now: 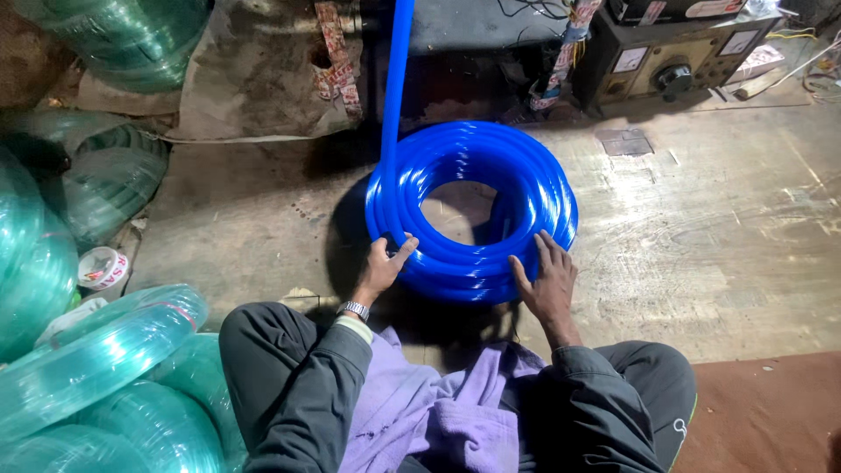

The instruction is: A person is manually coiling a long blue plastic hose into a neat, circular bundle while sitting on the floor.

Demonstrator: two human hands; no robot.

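Note:
A coil of glossy blue hose (491, 166) lies flat on the floor in front of me. One length of the same blue hose (396, 79) runs straight up from the coil's left side and out of the top of the view. My left hand (383, 265) rests on the coil's near left edge, thumb spread out over the top. My right hand (547, 278) lies flat on the near right edge with fingers apart. A watch (354, 309) sits on my left wrist. My knees in dark trousers frame a purple cloth (438, 412) in my lap.
Coils of clear green hose (105, 368) are stacked at the left, more at the top left (131, 35). A roll of tape (102, 268) lies beside them. A metal box with dials (674, 52) stands at the back right. Worn concrete floor (718, 228) spreads to the right.

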